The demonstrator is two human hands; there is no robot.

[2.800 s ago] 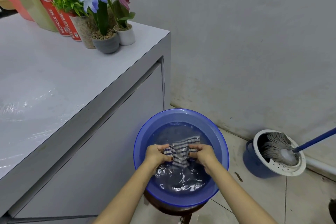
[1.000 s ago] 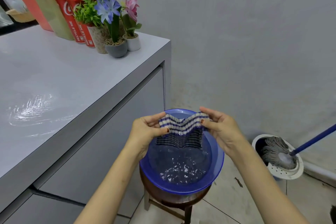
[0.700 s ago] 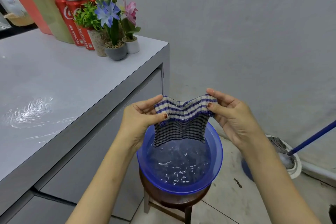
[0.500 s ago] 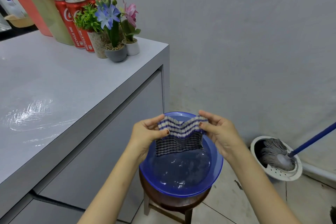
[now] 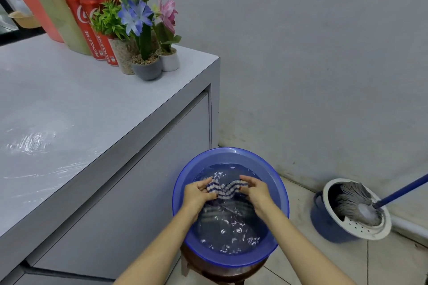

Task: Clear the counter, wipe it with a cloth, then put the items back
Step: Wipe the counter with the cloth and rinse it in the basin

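Note:
A blue-and-white striped cloth [image 5: 224, 190] hangs half sunk in the water of a blue basin [image 5: 183, 183] that stands on a wooden stool beside the counter. My left hand [image 5: 198, 194] pinches the cloth's top left corner and my right hand [image 5: 256, 191] pinches the top right corner, both just above the water. The grey counter [image 5: 92, 109] lies to the left, with a wet shiny patch near its left side. At its back corner stand red soda cans [image 5: 91, 28] and small flower pots [image 5: 147, 69].
A pink and green container [image 5: 53, 7] stands behind the cans. On the tiled floor at the right sits a blue mop bucket [image 5: 324, 220] with a mop head [image 5: 354, 203] in its strainer. A grey wall runs behind.
The cloth was lifted out of the water and held stretched above the basin, then lowered. Now both hands hold it down in the water again.

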